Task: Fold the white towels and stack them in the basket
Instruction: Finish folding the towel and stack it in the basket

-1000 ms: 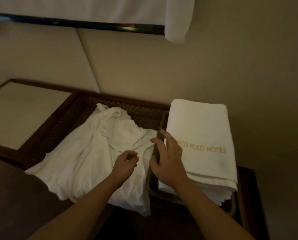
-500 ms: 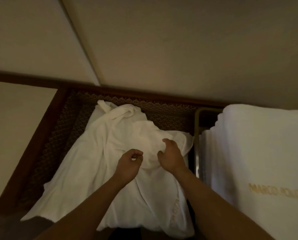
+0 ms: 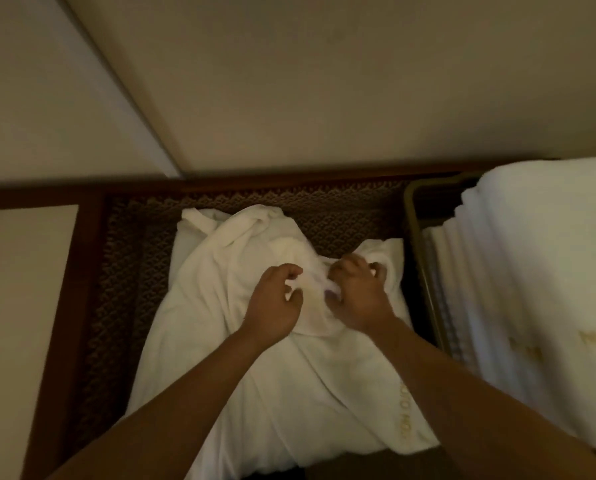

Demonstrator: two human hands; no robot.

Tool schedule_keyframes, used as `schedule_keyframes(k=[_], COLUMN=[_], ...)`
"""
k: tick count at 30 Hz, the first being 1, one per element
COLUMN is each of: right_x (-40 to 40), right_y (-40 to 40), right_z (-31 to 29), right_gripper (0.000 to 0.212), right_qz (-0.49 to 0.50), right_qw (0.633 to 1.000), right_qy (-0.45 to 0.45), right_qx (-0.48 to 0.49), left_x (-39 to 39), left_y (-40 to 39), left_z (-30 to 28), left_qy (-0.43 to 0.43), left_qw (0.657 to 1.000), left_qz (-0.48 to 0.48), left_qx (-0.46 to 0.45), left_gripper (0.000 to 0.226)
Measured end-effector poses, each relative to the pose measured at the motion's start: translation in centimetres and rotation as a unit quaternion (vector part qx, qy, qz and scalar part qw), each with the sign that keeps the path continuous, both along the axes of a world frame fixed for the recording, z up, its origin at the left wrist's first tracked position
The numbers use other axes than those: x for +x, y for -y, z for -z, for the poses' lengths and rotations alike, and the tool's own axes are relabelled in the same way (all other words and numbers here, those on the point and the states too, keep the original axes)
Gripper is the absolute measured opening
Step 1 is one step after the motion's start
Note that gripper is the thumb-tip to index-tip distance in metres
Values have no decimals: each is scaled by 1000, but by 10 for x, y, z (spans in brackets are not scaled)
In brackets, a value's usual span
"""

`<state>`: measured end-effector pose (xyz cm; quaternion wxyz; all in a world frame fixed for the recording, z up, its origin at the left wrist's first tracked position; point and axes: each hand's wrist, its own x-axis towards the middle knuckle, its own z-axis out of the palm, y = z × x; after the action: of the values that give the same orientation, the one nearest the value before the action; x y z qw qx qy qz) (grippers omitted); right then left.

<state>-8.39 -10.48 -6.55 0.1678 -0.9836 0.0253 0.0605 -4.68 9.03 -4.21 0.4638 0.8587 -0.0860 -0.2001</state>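
Item: loose towel (image 3: 220, 341). White, unfolded and rumpled, it is lying across the dark patterned table (image 3: 130, 271) in front of you, its far end bunched into a roll near the wall (image 3: 324, 81). Gold lettering is showing along its near right edge, too blurred to read in full.

Item: left hand (image 3: 272, 306). You are curling its fingers around a raised fold at the middle of the towel, so the hand is clamped on cloth. Your forearm is reaching in from the lower left.

Item: right hand (image 3: 357, 296). You are gripping the same raised fold from the other side, fingers hooked into the cloth, thumb hidden. The two hands are working just beside each other, with a short bridge of towel stretched between them.

Item: stack (image 3: 531, 271). Folded white towels are sitting in the basket (image 3: 414, 216) at the right of the table, piled above its rim, their layered edges facing the loose towel. Faint gold marks are showing on the top one, unreadable.

Item: basket. Only its dark rim and one rounded corner are showing, just beside the loose towel's right edge.

Item: pale panel (image 3: 16, 306). It is lying set into the wooden frame at the left, well apart from your hands.
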Motion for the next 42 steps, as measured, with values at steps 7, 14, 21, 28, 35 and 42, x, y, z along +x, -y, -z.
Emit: schedule_keyframes(k=[7, 14, 21, 28, 35, 42], right_x=[-120, -246, -324, -388, -402, -383], right_y=[-58, -89, -135, -204, -406, -581], right_z=[-70, -108, -149, -153, -139, -143], right_gripper=[15, 65, 44, 19, 28, 20], right_qz=[-10, 87, 117, 148, 222, 90], right_qw=[941, 967, 975, 986, 970, 968], right_qy=[144, -97, -170, -69, -10, -105], right_qx=[305, 219, -77, -44, 104, 211], left_x=[-37, -135, -221, -260, -305, -360], left_y=[-27, -89, -189, -298, -517, -719], left_z=[-29, -84, -131, -139, -115, -132], left_qy=[162, 221, 163, -48, -137, -253], left_qw=[893, 952, 975, 975, 978, 955], left_qz=[379, 199, 122, 137, 51, -88], left_qx=[182, 65, 91, 167, 150, 126], left_gripper=[49, 16, 29, 54, 55, 63])
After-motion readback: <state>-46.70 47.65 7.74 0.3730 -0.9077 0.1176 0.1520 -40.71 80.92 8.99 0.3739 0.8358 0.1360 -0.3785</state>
